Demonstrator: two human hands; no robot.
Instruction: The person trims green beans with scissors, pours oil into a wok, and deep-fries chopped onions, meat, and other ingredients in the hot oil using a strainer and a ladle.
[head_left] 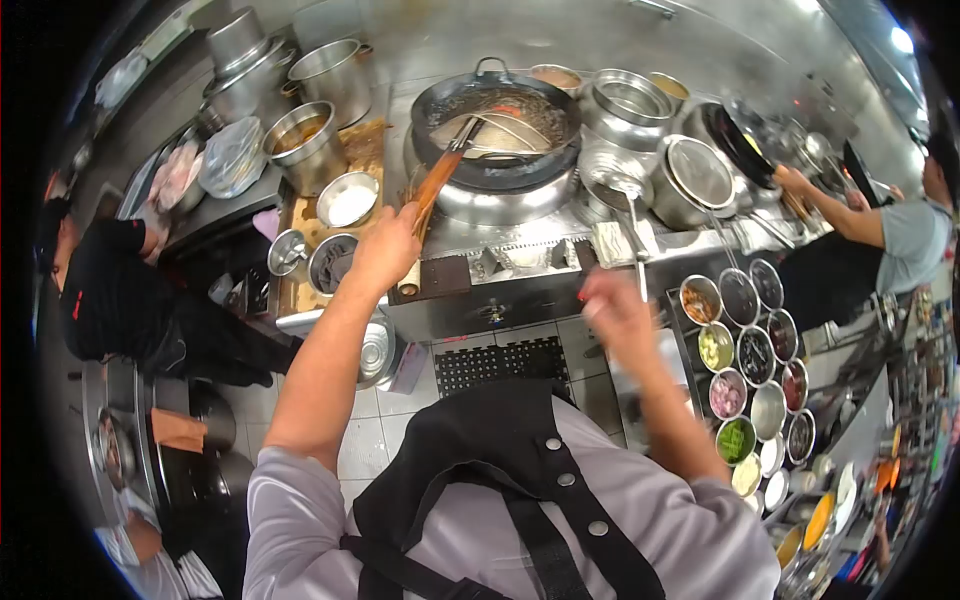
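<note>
My left hand (390, 245) is closed around the wooden handle (437, 187) of a round skimmer (512, 132). The skimmer's head rests in a large black wok (430, 105) on the stove, with dark liquid around it. Some red pieces (507, 110) show near the skimmer's far rim. Blurred by motion, my right hand (622, 315) hangs in front of the stove edge with its fingers curled. A small red spot shows at its fingertips; what it is I cannot make out. Just beside that hand stands a ladle (634, 210), its long handle pointing toward me.
Several ingredient bowls (740, 297) stand in rows at right. A wire strainer (700, 172) lies over a pot behind them. At left are a bowl of white powder (348, 200) and a steel pot (302, 133). Co-workers stand left (110, 290) and right (915, 240), the latter holding a pan (740, 145).
</note>
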